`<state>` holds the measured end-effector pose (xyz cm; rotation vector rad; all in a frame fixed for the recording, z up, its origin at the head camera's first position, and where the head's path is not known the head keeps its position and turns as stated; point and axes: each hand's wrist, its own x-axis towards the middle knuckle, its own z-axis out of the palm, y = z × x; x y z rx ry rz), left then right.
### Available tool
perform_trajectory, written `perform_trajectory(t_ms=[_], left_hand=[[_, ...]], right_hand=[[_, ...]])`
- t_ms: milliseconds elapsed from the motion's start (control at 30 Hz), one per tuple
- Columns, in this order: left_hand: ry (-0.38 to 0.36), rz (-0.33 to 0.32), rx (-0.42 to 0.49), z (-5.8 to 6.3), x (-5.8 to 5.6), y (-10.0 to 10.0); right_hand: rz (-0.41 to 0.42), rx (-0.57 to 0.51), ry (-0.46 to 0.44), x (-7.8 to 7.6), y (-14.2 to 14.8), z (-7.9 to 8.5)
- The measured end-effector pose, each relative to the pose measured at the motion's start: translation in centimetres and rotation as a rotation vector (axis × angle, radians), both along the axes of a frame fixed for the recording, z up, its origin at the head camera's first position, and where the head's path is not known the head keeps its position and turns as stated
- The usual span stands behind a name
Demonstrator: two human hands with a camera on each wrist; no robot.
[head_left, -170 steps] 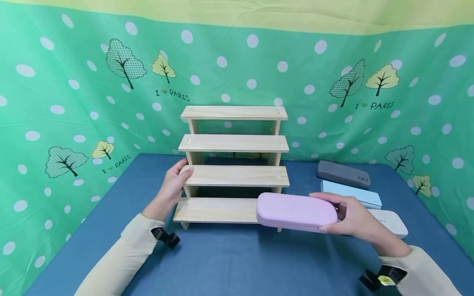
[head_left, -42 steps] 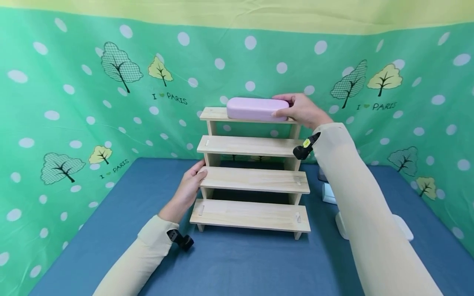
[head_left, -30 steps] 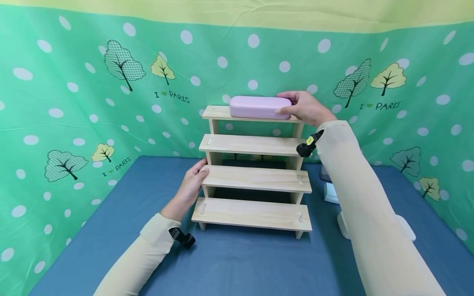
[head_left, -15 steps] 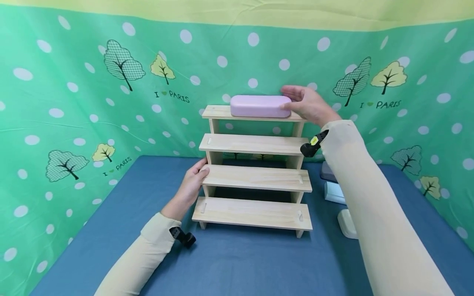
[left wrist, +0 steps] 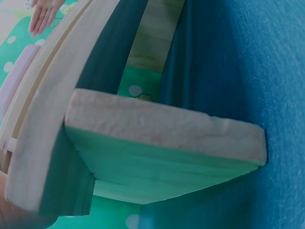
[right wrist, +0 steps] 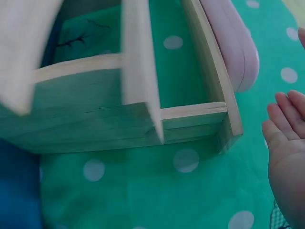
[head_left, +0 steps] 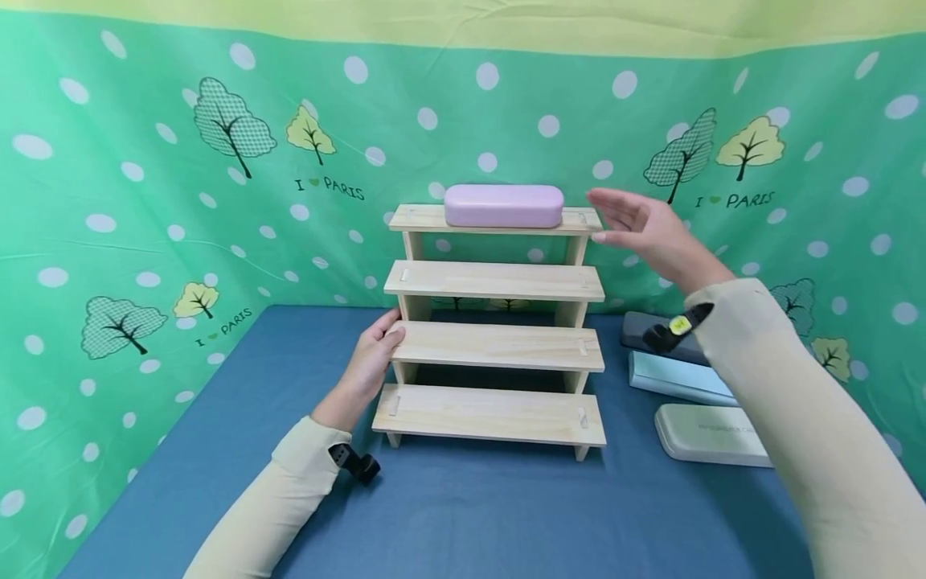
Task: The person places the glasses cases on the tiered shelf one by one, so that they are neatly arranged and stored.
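A pale wooden stepped display stand (head_left: 492, 281) is on the blue cloth, its shelves rising toward the back. On its top step lies a lilac glasses case (head_left: 504, 206), right of centre. My left hand (head_left: 362, 366) grips the left end of the second step from the bottom, thumb on top. My right hand (head_left: 654, 233) is raised past the top step's right end, fingers extended and holding nothing. The right wrist view shows a gap between that hand (right wrist: 288, 157) and the case (right wrist: 233, 43). Most of my left hand is outside the left wrist view.
Right of the stand lie a dark grey case (head_left: 640, 328), a light blue case (head_left: 680, 376) and a white case (head_left: 712, 434), partly covered by my right arm. A green printed curtain (head_left: 463, 129) hangs behind the stand.
My right hand carried the lilac case from the front right up to the top step, let go and drew back to the right. My left hand still holds the stand, which sits further right than at first.
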<state>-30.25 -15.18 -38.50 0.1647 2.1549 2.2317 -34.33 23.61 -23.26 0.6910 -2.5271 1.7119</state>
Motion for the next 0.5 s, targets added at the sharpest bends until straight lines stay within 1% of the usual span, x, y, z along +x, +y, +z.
perform_trajectory(t_ms=[100,200,333,500], left_hand=[[-0.013,0.008,0.013,0.1,0.1,0.1],[-0.034,0.018,0.029,0.2,0.2,0.2],[-0.059,0.024,0.050,0.2,0.2,0.3],[-0.075,0.027,0.073,0.4,0.2,0.2]], right_hand=[[0.035,0.032,0.009,1.9,0.8,-1.0],[0.045,0.081,0.011,4.0,1.8,-2.5],[0.024,0.149,0.011,6.4,3.3,-4.4],[-0.010,0.212,0.017,8.5,5.0,-6.2]])
